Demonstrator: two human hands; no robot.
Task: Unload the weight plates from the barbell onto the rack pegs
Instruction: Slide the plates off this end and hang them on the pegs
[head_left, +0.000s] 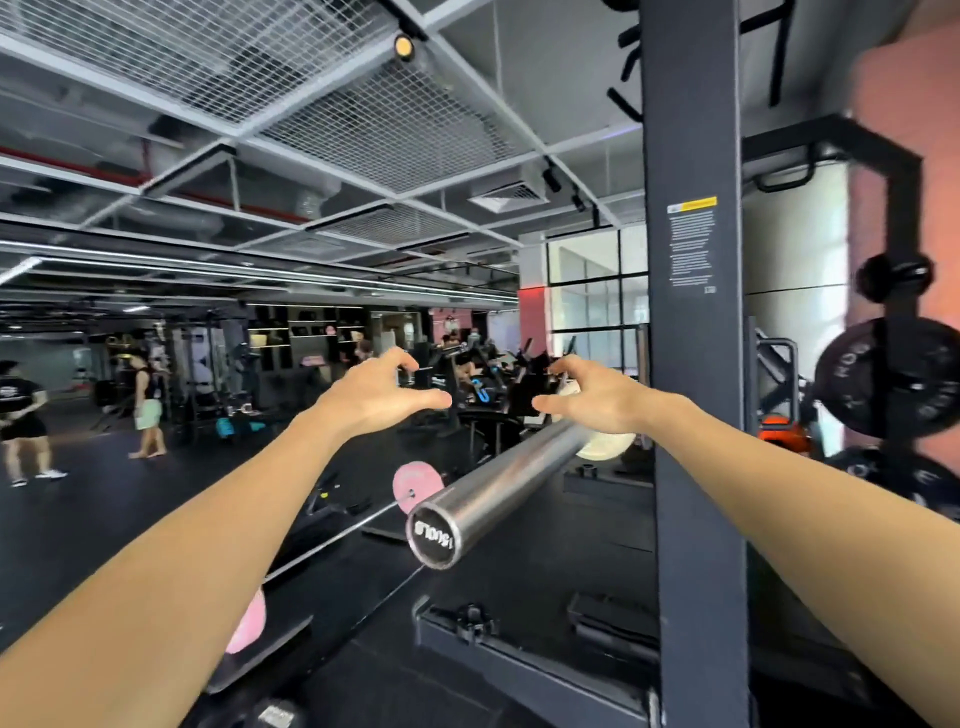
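Left hand is hovering left of the barbell sleeve, fingers spread and half curled, grasping nothing. Right hand is reaching over the sleeve toward a pale weight plate sitting far along it, fingers loosely hooked; contact with the plate cannot be told. Black plates are hanging on the rack pegs at right.

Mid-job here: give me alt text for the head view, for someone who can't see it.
Both hands, left and right, reach out open toward a pale weight plate on the steel barbell sleeve. A black plate hangs on the dark rack at right.
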